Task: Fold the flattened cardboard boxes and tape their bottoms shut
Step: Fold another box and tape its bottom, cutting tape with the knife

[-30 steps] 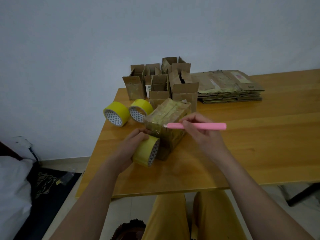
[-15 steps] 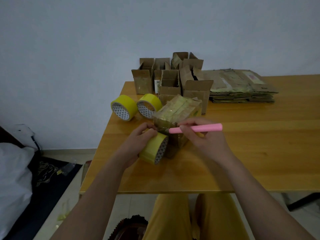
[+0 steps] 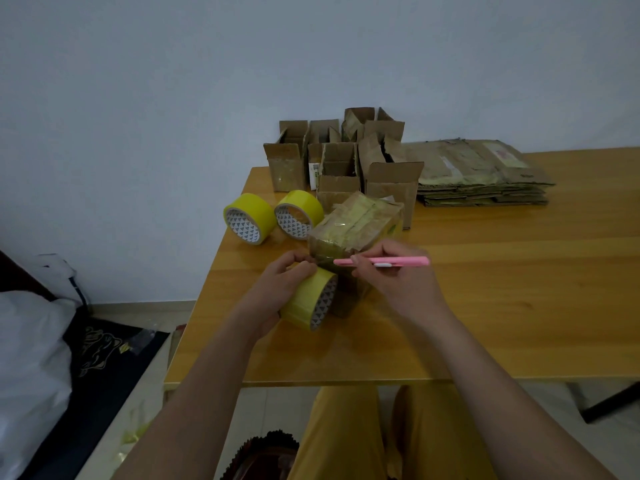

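On wooden desk (image 3: 519,289), my left hand (image 3: 277,292) grips yellow tape roll (image 3: 310,299), right hand (image 3: 394,282) pinches pink cutter (image 3: 381,261) against taped box (image 3: 353,233).

No legible text anywhere.

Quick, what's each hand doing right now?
Left hand: grips the tape roll beside the box.
Right hand: pinches the pink cutter, its tip at the box.
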Tool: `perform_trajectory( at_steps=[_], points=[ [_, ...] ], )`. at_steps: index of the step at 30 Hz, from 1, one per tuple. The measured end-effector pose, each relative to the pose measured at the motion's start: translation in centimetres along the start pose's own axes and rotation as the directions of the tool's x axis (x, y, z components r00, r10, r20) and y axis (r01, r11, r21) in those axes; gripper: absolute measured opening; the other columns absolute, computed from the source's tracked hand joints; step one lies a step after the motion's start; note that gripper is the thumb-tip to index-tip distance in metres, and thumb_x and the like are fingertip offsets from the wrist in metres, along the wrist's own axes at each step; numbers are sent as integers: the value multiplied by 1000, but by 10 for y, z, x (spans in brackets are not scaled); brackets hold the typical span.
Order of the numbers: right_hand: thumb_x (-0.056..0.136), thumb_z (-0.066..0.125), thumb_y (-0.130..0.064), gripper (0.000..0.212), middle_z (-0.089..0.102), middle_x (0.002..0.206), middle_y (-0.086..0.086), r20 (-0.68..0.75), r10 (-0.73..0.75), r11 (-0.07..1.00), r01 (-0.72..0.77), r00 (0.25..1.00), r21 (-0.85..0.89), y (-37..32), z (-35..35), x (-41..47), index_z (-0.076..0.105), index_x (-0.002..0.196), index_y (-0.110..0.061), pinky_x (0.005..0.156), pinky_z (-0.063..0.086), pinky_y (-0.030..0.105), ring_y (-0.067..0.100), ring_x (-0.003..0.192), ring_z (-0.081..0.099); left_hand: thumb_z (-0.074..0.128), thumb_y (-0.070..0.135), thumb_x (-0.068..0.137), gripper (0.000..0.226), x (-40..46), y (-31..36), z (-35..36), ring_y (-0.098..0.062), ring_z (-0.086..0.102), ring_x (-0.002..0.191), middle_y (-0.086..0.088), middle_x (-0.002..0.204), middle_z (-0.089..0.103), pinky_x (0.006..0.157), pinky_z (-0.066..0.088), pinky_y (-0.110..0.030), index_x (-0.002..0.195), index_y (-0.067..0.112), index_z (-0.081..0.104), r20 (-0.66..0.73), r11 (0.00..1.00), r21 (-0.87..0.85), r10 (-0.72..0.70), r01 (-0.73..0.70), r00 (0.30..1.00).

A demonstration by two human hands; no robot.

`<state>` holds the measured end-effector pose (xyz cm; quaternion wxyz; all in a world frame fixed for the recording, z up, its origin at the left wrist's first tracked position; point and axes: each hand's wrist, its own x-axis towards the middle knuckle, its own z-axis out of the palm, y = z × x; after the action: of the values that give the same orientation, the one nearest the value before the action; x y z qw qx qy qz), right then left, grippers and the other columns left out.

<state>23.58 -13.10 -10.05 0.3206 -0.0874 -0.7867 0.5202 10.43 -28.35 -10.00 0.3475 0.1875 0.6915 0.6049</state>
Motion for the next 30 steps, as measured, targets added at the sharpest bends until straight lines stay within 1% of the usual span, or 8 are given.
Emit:
perform_trajectory(
  at_steps=[3, 7, 10, 12, 16, 22, 27, 30],
  points=[
    [85, 72, -4, 17, 67, 63, -11, 77, 56, 996, -50, 995, -73, 6, -4, -5, 63, 71, 1, 49, 43, 18, -5, 62, 65, 58, 20, 94, 7, 1, -1, -1, -27, 63, 85, -13, 104, 63, 65, 52, -36, 97, 19, 64, -9, 1000, -3, -3, 3, 1000],
    [85, 73, -17, 14, 66, 69, 2, -6, 169, 979, -168, 986, -114, 12, -27, -18, 65, 76, -11, 49, 44, 30, 7, 59, 59, 57, 19, 95, 7, 2, -1, -3, -25, 63, 81, -11, 101, 63, 61, 52, -33, 98, 18, 63, -1, 1000, -18, 0, 0, 1000],
    [86, 71, -25, 7, 67, 79, -9, 24, -39, 952, 44, 999, -302, 21, -46, -23, 67, 85, -20, 62, 52, 26, 8, 77, 64, 57, 20, 94, 9, 4, -1, -2, -25, 63, 82, -11, 100, 63, 60, 52, -33, 100, 17, 63, 6, 1000, -15, -14, 15, 1000],
    [87, 69, -21, 6, 65, 90, -6, 142, -162, 805, 214, 977, -553, 36, -53, -28, 68, 93, -19, 67, 51, 30, 13, 85, 61, 58, 22, 94, 11, 5, 0, 0, -26, 64, 82, -11, 100, 64, 61, 53, -33, 101, 17, 63, 1, 1000, -11, -29, 29, 1000],
    [85, 65, -3, 38, 58, 102, 5, 214, 61, 531, 150, 975, -834, 61, -53, -32, 67, 120, -18, 68, 44, 31, 25, 96, 54, 59, 21, 93, 10, 5, 2, 3, -25, 64, 79, -11, 96, 64, 61, 52, -33, 100, 15, 63, 2, 999, -37, -36, 36, 999],
    [87, 63, -15, 34, 52, 115, 7, -134, -267, 731, 110, 954, -674, 18, -16, -3, 60, 121, -14, 82, 36, 14, 18, 108, 48, 61, 22, 92, 21, 5, 3, 4, -28, 65, 84, -13, 98, 66, 66, 54, -37, 109, 10, 62, 13, 997, -34, -62, 63, 998],
    [85, 65, -52, 52, 57, 126, 1, 65, -285, 680, 249, 956, -690, 17, 23, 31, 60, 122, -17, 108, 34, 35, 18, 121, 48, 61, 22, 92, 21, 6, 3, 1, -31, 66, 87, -17, 104, 66, 72, 54, -42, 109, 9, 62, 26, 998, -8, -56, 57, 998],
    [82, 63, -59, 51, 62, 119, -2, 54, -288, 646, 236, 956, -726, 30, 29, 36, 65, 115, -20, 105, 27, 33, 19, 113, 55, 59, 21, 94, 21, 8, 5, -2, -29, 64, 85, -15, 100, 65, 68, 52, -39, 110, 7, 60, 51, 998, 22, -55, 54, 997]
  ],
)
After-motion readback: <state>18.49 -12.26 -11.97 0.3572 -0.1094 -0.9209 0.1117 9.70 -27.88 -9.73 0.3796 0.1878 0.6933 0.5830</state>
